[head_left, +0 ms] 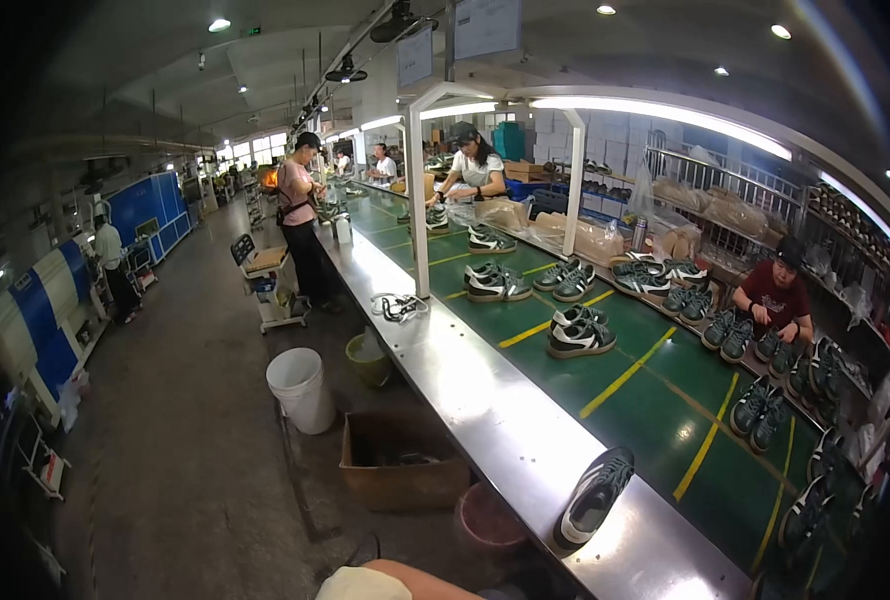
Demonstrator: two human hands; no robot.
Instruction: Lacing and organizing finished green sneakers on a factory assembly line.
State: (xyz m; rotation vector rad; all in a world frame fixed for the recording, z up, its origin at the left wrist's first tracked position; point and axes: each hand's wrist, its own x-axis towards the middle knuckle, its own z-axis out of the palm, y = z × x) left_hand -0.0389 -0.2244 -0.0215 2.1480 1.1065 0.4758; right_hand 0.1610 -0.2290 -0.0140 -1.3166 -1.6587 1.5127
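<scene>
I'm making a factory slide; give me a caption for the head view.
A lone shoe on the metal ledge beside a green belt bearing paired shoes.

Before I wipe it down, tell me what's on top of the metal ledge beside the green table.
On the metal ledge I see a dark shoe, a black-and-white tangle and, farther off, a white container. The surface under the shoe is hidden.

Shoe factory: beyond the person's bare arm (425, 580), dark-green-and-white lace-up sneakers (582, 341) line a flat green, yellow-striped conveyor belt (655, 430).
</scene>
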